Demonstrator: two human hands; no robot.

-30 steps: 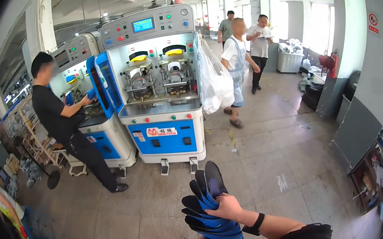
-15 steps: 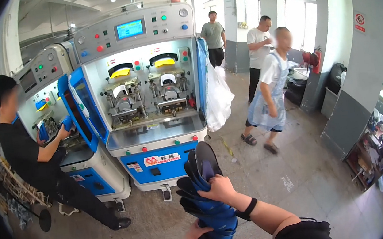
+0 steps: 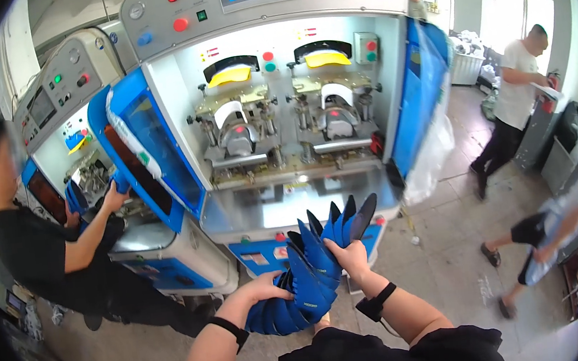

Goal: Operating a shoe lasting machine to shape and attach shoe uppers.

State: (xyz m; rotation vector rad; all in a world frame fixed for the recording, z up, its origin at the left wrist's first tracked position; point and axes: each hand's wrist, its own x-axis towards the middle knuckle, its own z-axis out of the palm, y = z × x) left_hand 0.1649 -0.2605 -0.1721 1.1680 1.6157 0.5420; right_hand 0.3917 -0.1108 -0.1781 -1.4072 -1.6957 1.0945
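Observation:
In front of my body I carry a nested stack of blue shoe uppers [image 3: 305, 305], its dark-lined ends fanned out toward the machine. My right hand [image 3: 349, 256] is closed around the fanned end on the right, thumb on top. On the left, my left hand [image 3: 267, 288] grips the stack's side, its fingers partly hidden by the uppers. Beyond them stands a two-station shoe-moulding machine [image 3: 291, 198] with a steel front shelf. Inside it are a left mould [image 3: 238, 138] and a right mould [image 3: 337, 123], each below a yellow pad.
At left, a co-worker in black [image 3: 39, 237] handles blue pieces at a neighbouring machine [image 3: 55, 100]. The blue side door [image 3: 149, 143] swings outward between both machines. Clear plastic sheeting [image 3: 431, 143] hangs at the right. A person in an apron [image 3: 571, 219] walks at far right, near another person [image 3: 517, 90].
I am closer to the machine, and it looks larger. The stack has tilted from upright to spread sideways, with my left hand higher on it. The aproned person has moved right and nearer.

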